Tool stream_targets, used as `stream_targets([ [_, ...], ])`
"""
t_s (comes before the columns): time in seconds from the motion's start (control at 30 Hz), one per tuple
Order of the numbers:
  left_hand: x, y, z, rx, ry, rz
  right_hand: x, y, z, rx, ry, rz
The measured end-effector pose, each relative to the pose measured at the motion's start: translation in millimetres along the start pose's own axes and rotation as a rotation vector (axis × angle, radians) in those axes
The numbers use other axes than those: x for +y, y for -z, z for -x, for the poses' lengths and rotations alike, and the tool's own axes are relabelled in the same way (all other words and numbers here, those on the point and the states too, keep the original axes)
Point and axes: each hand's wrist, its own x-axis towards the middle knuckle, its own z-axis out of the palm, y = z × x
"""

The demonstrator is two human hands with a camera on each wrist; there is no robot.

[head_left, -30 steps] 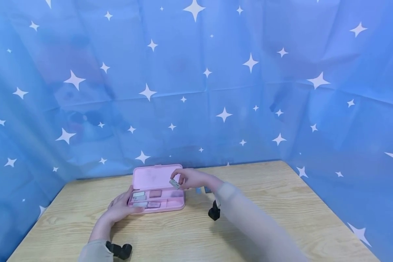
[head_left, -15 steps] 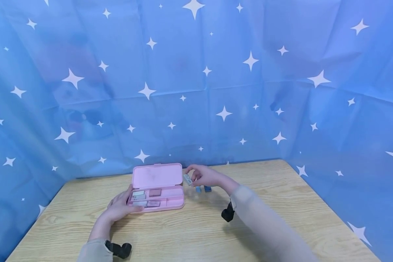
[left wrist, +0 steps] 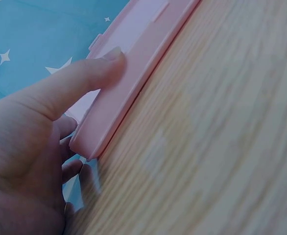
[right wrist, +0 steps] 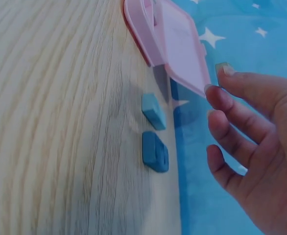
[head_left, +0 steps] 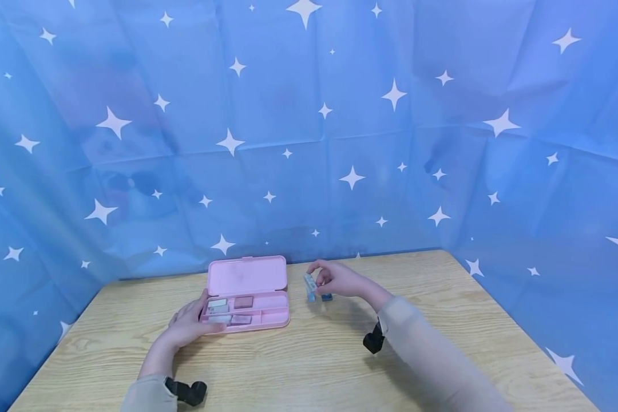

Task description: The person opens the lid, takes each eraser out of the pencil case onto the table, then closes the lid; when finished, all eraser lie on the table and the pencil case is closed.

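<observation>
A pink pencil case (head_left: 247, 276) lies with its lid raised at the back left of the table. My left hand (head_left: 185, 325) grips its left end, thumb (left wrist: 107, 68) over the front wall and fingers round the side. Inside are several small blocks like erasers, among them a pale green one (head_left: 217, 303), a reddish-brown one (head_left: 244, 302) and a purple one (head_left: 241, 320). To the right, my right hand (head_left: 342, 279) pinches a pale eraser (head_left: 309, 280) above the table; its tip barely shows in the right wrist view. Below are a light blue eraser (right wrist: 153, 111) and a dark blue one (right wrist: 155, 152).
The wooden table (head_left: 288, 366) reaches back to a blue curtain (head_left: 288, 114) with white stars, close behind the raised lid. The case's compartments are split by low dividers. Each wrist wears a black camera mount (head_left: 373, 339).
My right hand has moved right, away from over the pencil case, carrying the pale eraser to the blue ones. My left hand has stayed on the case.
</observation>
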Motion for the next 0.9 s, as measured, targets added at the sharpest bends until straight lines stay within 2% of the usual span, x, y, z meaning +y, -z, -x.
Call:
stream_targets([
  [0.23, -0.6, 0.0, -0.1, -0.005, 0.006, 0.003, 5, 6.3, 10, 0.037, -0.019, 0.009],
  [0.6, 3.4, 0.3, 1.2, -0.004, 0.004, 0.001, 22, 16.2, 25, 0.065, -0.037, -0.038],
  [0.9, -1.6, 0.0, 0.2, -0.009, 0.011, 0.012, 31, 19.0, 34, 0.093, -0.053, -0.044],
])
